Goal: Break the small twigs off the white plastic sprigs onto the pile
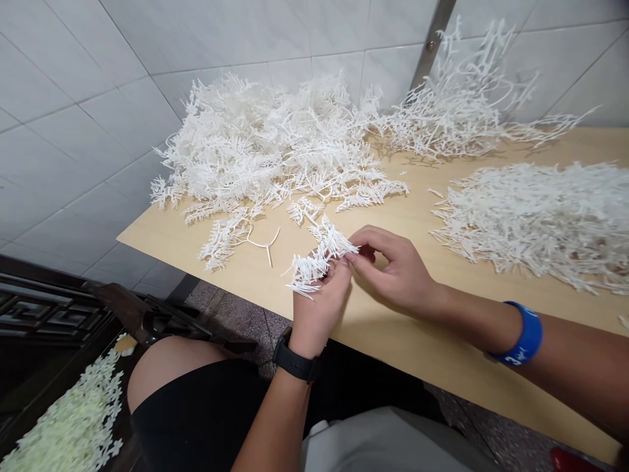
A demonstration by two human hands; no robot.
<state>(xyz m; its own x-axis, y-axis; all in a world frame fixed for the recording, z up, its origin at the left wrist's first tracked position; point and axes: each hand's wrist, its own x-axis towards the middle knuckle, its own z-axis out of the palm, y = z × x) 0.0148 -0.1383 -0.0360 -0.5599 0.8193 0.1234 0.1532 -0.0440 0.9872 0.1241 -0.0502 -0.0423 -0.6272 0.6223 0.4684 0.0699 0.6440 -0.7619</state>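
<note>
Left hand clamped on a white sprig; right hand pinching its edge, thumb and finger together. Pile lies beyond, on table.

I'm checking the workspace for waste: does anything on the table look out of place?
Slightly: a bare forked stem juts out in front of the large white pile, odd beside its fringed sprigs; whether it's attached, I can't tell. A tiny scrap lies alone, right of that pile.

The person wears a black wrist strap at six o'clock, white-marked blue wristband at four, black shorts at seven.
</note>
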